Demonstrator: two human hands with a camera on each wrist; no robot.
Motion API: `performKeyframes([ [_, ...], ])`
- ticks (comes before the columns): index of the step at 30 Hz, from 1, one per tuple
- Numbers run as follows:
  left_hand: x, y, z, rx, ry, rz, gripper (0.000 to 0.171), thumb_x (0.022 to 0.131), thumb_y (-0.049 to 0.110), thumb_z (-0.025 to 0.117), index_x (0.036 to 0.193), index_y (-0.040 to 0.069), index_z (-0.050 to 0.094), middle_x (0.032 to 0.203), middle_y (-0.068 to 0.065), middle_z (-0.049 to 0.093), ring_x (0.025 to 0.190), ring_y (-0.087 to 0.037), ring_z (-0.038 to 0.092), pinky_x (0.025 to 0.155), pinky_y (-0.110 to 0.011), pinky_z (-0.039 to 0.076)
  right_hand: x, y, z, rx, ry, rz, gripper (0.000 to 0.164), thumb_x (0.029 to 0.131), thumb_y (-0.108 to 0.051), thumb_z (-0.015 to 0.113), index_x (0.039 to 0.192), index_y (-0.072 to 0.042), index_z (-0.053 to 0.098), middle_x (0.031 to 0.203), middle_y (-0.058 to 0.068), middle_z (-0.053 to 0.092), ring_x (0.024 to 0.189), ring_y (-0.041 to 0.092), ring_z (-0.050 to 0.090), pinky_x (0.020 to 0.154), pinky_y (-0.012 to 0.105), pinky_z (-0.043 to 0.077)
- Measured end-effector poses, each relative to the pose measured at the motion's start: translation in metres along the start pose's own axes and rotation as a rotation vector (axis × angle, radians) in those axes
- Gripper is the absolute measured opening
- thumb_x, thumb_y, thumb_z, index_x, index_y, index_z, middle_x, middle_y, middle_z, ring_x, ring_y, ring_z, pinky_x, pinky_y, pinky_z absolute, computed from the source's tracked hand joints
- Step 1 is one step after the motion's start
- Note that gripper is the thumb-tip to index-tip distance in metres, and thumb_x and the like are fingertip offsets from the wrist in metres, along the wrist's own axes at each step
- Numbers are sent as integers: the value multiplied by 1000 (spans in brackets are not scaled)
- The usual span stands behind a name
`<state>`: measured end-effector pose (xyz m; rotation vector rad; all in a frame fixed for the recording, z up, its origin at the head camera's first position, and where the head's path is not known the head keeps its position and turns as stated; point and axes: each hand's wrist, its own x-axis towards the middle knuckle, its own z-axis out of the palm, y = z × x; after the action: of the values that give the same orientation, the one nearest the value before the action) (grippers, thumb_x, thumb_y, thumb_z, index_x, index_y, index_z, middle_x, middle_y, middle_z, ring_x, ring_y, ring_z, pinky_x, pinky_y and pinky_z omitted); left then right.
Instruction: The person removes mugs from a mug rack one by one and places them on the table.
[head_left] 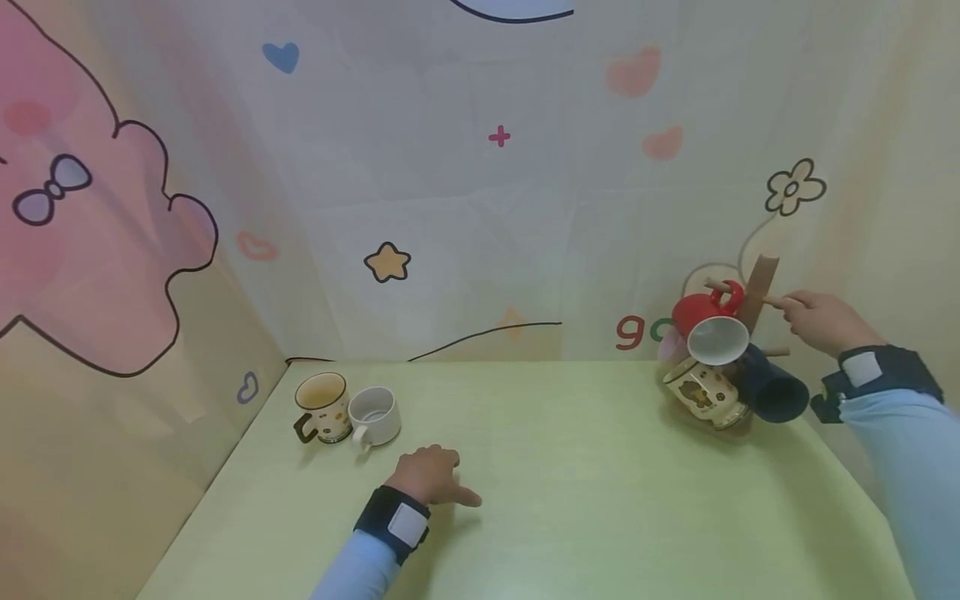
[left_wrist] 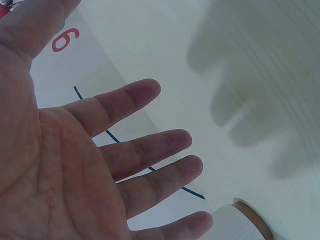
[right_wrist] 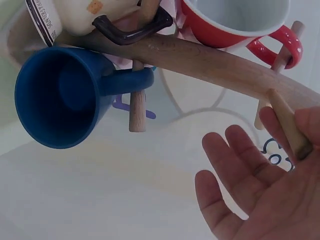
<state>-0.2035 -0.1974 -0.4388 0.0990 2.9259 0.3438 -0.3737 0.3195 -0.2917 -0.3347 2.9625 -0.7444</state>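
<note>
My right hand (head_left: 823, 321) pinches an upper peg (right_wrist: 286, 120) of a wooden mug tree (head_left: 762, 279) between thumb and index finger; its other fingers are loosely spread. From the tree's other pegs hang a red mug (head_left: 697, 313) with a white inside, a dark blue mug (head_left: 780, 390) and a cream patterned mug (head_left: 697, 393). Part of a pink mug (head_left: 670, 345) shows behind them. Over the table's middle, my left hand (head_left: 427, 475) has its fingers spread and holds nothing. Closest to it is a white mug (head_left: 378, 421).
A cream patterned mug (head_left: 324, 408) with a dark handle stands upright beside the white one, on the left of the pale green table (head_left: 540, 467). A printed cloth (head_left: 450, 167) hangs behind the table, and the mug tree stands near the far right corner.
</note>
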Motion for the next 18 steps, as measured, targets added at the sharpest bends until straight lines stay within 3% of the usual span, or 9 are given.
performKeyframes([
  [6,0,0,-1,4,2,-6,69,72,56,81,116,4,68,106,-13,67,98,-35,62,85,-59,48,2,-6,5,-55,68,29,66,108,-38,15,139,19,28,137,48,28,124,66,27,96,75,29],
  [14,1,0,-2,-1,-3,-9,69,72,56,81,116,5,68,106,-13,67,98,-35,62,85,-59,47,2,-11,9,-160,182,34,50,107,-27,27,131,16,40,128,44,43,105,60,46,86,72,39],
  [18,0,0,-1,-16,-13,-14,69,71,56,82,116,5,68,106,-13,67,99,-35,62,87,-59,47,3,-5,6,-165,164,-15,46,107,-22,31,128,18,42,126,45,44,104,58,46,87,71,39],
])
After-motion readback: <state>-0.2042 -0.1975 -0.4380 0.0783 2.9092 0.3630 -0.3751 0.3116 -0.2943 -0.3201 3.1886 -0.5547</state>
